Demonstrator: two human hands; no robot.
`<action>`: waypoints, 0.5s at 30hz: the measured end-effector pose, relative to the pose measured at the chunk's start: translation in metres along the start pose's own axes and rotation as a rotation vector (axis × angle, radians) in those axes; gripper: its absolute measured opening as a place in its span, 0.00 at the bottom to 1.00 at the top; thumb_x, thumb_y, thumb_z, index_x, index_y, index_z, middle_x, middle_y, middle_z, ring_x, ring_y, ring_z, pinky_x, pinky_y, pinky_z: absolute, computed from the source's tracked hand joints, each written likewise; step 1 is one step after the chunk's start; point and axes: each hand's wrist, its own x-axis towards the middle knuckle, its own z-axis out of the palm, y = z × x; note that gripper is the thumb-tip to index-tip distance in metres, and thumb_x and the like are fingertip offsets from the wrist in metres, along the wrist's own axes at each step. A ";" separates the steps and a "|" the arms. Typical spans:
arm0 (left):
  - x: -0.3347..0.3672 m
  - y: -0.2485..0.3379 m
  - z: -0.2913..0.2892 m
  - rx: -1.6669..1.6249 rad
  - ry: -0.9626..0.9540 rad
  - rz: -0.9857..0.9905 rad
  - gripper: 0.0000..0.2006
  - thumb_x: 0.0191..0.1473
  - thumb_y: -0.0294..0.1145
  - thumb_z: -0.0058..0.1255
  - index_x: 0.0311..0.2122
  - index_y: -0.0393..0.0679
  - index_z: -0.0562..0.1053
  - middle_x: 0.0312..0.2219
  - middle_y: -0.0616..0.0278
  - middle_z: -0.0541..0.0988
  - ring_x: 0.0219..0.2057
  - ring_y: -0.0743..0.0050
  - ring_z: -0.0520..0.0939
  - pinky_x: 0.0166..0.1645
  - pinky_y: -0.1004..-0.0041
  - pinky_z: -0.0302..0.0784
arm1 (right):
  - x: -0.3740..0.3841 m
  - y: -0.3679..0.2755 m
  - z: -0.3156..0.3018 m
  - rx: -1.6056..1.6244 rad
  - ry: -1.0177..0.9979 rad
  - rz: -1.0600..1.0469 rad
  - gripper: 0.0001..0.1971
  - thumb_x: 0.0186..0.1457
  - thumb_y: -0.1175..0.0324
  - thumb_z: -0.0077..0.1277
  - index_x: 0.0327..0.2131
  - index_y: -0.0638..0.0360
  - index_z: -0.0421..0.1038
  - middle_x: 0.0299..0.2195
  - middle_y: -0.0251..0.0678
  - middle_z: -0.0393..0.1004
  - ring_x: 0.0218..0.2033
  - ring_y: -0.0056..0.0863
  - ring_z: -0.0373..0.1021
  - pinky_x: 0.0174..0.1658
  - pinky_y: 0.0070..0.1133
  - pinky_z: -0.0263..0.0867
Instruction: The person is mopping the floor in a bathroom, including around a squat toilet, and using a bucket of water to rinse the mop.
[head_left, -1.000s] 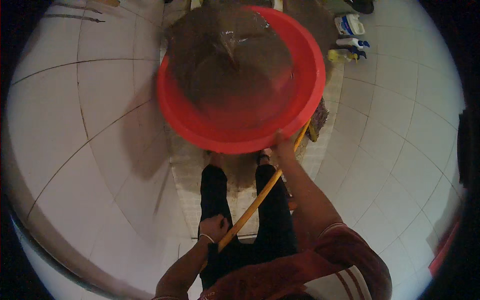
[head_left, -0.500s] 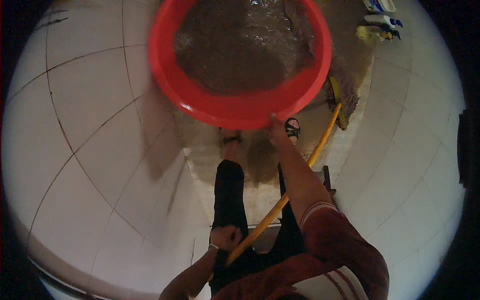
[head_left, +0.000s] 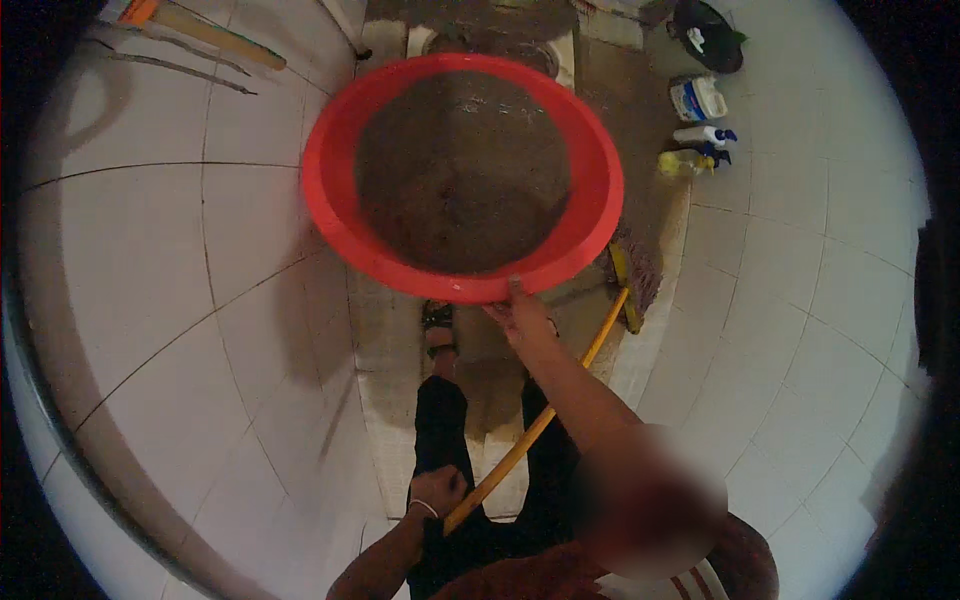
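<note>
A large round red basin (head_left: 340,225) fills the upper middle of the head view. Its inside looks dark brown with a few glints; whether that is murky water I cannot tell. My right hand (head_left: 520,312) grips the near rim, thumb over the edge and fingers underneath. Down by my left thigh, my left hand (head_left: 438,490) is curled into a fist, with any contents hidden. The yellow handle (head_left: 515,455) of a mop runs beside that fist and slants up under my right forearm. Its mop head (head_left: 640,280) lies on the floor right of the basin.
Along the right wall stand a white tub (head_left: 698,98), a pump bottle (head_left: 703,136), a yellowish bottle (head_left: 685,163) and a dark bowl (head_left: 708,38). A pale floor pan (head_left: 563,55) shows behind the basin. Tiled walls close in on both sides; a wooden-handled tool (head_left: 225,38) is at upper left.
The basin sits lower and further left in view, with its far rim now showing. My view has shifted toward the far floor. Both hands keep their holds.
</note>
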 end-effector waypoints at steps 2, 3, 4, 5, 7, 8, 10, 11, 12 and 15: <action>0.000 -0.001 0.002 0.004 0.034 0.015 0.11 0.45 0.42 0.45 0.21 0.47 0.69 0.17 0.55 0.75 0.21 0.51 0.76 0.25 0.58 0.71 | 0.002 -0.011 -0.003 0.005 -0.051 -0.037 0.22 0.54 0.59 0.44 0.47 0.61 0.55 0.44 0.41 0.63 0.44 0.37 0.64 0.47 0.33 0.65; 0.000 -0.003 0.004 -0.001 0.038 0.018 0.11 0.45 0.42 0.45 0.22 0.47 0.69 0.17 0.55 0.75 0.21 0.52 0.76 0.25 0.58 0.71 | 0.004 -0.014 -0.007 0.013 -0.095 -0.065 0.22 0.54 0.59 0.44 0.47 0.63 0.55 0.44 0.41 0.63 0.43 0.37 0.64 0.47 0.33 0.66; -0.001 -0.006 0.006 -0.005 0.038 0.019 0.10 0.45 0.42 0.45 0.22 0.47 0.70 0.17 0.56 0.75 0.21 0.53 0.76 0.25 0.58 0.71 | 0.007 -0.013 -0.011 0.013 -0.095 -0.064 0.22 0.54 0.59 0.44 0.47 0.63 0.55 0.44 0.41 0.63 0.43 0.37 0.64 0.47 0.33 0.66; 0.000 -0.005 0.005 -0.006 0.035 0.016 0.10 0.45 0.42 0.45 0.22 0.47 0.70 0.17 0.56 0.75 0.21 0.53 0.76 0.25 0.58 0.71 | 0.009 -0.011 -0.016 -0.014 -0.062 -0.055 0.22 0.54 0.58 0.44 0.47 0.62 0.55 0.44 0.41 0.63 0.43 0.36 0.64 0.45 0.32 0.67; -0.001 -0.004 0.005 0.006 -0.021 -0.021 0.10 0.45 0.41 0.45 0.22 0.48 0.70 0.17 0.57 0.75 0.21 0.54 0.77 0.26 0.59 0.71 | 0.019 -0.003 -0.034 -0.037 -0.022 -0.033 0.22 0.54 0.58 0.44 0.47 0.62 0.56 0.45 0.41 0.62 0.42 0.34 0.65 0.43 0.31 0.67; -0.002 -0.005 0.005 0.012 -0.029 -0.027 0.10 0.45 0.41 0.45 0.22 0.48 0.70 0.17 0.57 0.75 0.21 0.54 0.77 0.26 0.59 0.71 | 0.029 0.005 -0.052 -0.126 -0.016 -0.041 0.25 0.54 0.58 0.44 0.50 0.60 0.51 0.46 0.41 0.61 0.42 0.37 0.64 0.43 0.31 0.67; -0.001 -0.011 0.010 -0.093 -0.047 -0.056 0.09 0.44 0.41 0.46 0.21 0.49 0.71 0.18 0.58 0.75 0.21 0.54 0.77 0.26 0.60 0.72 | 0.059 0.023 -0.090 -0.205 -0.006 -0.035 0.30 0.53 0.58 0.45 0.54 0.59 0.46 0.47 0.42 0.60 0.42 0.41 0.64 0.42 0.32 0.67; -0.001 -0.011 0.009 -0.082 -0.059 -0.064 0.09 0.44 0.41 0.46 0.21 0.49 0.71 0.18 0.58 0.75 0.21 0.54 0.77 0.26 0.60 0.72 | 0.075 0.033 -0.111 -0.349 -0.011 -0.109 0.30 0.52 0.56 0.45 0.53 0.60 0.47 0.46 0.43 0.61 0.40 0.40 0.64 0.41 0.31 0.66; -0.001 -0.008 0.007 -0.082 -0.035 -0.067 0.09 0.44 0.41 0.47 0.21 0.49 0.71 0.17 0.58 0.75 0.21 0.55 0.77 0.26 0.61 0.73 | 0.093 0.041 -0.135 -0.494 -0.014 -0.183 0.30 0.52 0.55 0.46 0.53 0.60 0.49 0.45 0.44 0.62 0.39 0.40 0.65 0.40 0.31 0.65; 0.002 -0.013 0.007 -0.032 -0.080 -0.097 0.08 0.42 0.41 0.48 0.20 0.50 0.72 0.17 0.59 0.75 0.20 0.55 0.77 0.26 0.61 0.73 | 0.156 0.061 -0.197 -0.840 -0.084 0.071 0.30 0.53 0.47 0.40 0.49 0.64 0.56 0.42 0.38 0.66 0.40 0.28 0.64 0.40 0.27 0.63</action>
